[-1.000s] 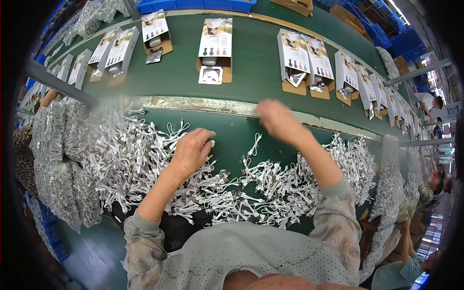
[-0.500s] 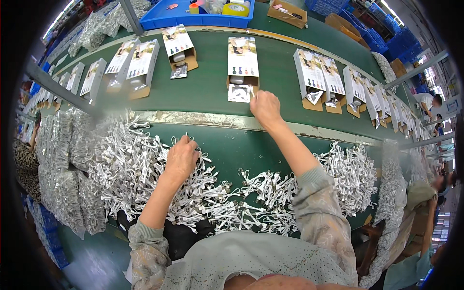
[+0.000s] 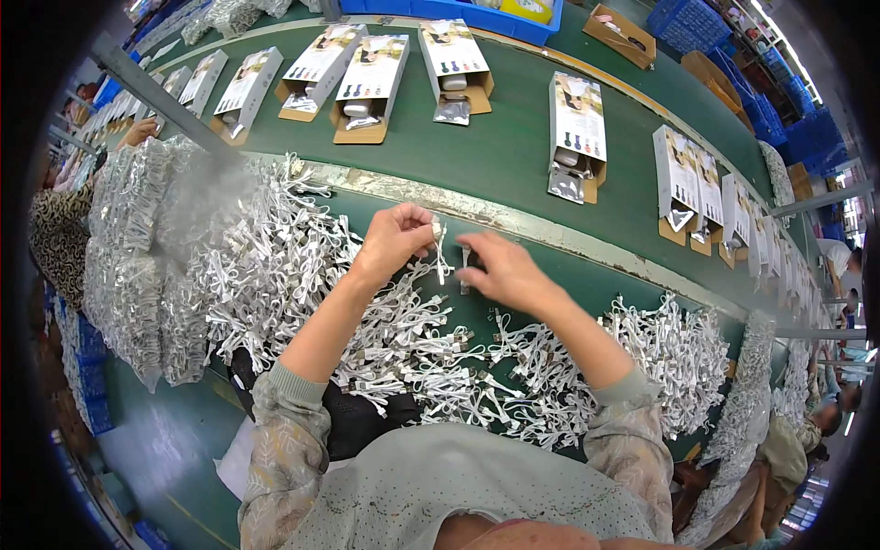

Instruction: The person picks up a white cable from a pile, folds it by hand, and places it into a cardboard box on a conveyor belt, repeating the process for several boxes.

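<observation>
A short white charging cable (image 3: 440, 255), folded into a bundle, hangs from the pinched fingers of my left hand (image 3: 394, 244). Just to its right is my right hand (image 3: 506, 272), with thumb and forefinger apart. A narrow greyish strip (image 3: 465, 268) shows at those fingertips, too blurred to name. Below both hands spreads a big heap of white cables (image 3: 275, 266), with a further pile (image 3: 674, 367) beside my right forearm. Beyond the metal rail, an open printed box (image 3: 577, 119) stands on the green belt, a silver pouch (image 3: 566, 183) at its mouth.
More open boxes (image 3: 371, 78) line the belt on both sides. Clear bags of cables (image 3: 128, 247) are stacked at the left. A blue tray (image 3: 440, 11) and a brown carton (image 3: 619, 35) sit at the back. A metal post (image 3: 165, 87) slants across the left.
My right hand has come back from the box to beside my left. My left hand has risen from the heap with a cable. The view has shifted, and the boxes appear farther right.
</observation>
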`<state>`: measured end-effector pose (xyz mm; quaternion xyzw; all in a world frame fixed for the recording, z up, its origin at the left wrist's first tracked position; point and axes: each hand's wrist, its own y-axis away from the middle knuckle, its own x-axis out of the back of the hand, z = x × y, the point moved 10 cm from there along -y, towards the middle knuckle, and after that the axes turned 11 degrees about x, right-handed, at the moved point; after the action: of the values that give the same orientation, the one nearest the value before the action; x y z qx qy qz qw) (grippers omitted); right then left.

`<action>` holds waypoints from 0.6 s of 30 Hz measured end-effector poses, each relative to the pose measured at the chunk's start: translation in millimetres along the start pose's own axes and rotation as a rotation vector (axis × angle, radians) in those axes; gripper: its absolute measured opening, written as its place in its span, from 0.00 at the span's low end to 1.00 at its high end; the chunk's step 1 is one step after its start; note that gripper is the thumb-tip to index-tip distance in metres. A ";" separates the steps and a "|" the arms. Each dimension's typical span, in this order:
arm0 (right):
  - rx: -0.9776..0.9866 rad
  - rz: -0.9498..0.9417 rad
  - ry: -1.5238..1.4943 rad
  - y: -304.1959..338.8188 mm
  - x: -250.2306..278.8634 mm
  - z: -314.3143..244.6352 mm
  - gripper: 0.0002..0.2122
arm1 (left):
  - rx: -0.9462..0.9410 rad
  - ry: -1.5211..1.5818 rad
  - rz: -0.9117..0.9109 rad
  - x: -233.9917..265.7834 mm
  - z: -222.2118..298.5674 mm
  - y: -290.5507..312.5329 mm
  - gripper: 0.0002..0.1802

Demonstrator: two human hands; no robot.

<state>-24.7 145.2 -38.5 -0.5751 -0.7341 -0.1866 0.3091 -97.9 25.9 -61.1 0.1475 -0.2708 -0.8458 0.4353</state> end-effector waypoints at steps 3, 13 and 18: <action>-0.076 0.022 0.030 12.2 -21.7 15.1 0.15 | -0.129 0.048 0.124 17.4 0.9 -8.5 0.11; -0.456 1.109 -1.042 -27.5 86.2 178.5 0.08 | -0.495 -0.098 0.561 62.4 77.3 -21.0 0.06; -0.758 1.506 -0.508 -17.6 111.2 254.3 0.06 | -0.925 -0.603 0.554 8.7 96.8 -46.7 0.06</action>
<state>-118.7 381.6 -150.7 -0.9944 -0.0949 -0.0306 -0.0342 -180.5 72.9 -10.2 -0.3778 -0.0154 -0.7357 0.5620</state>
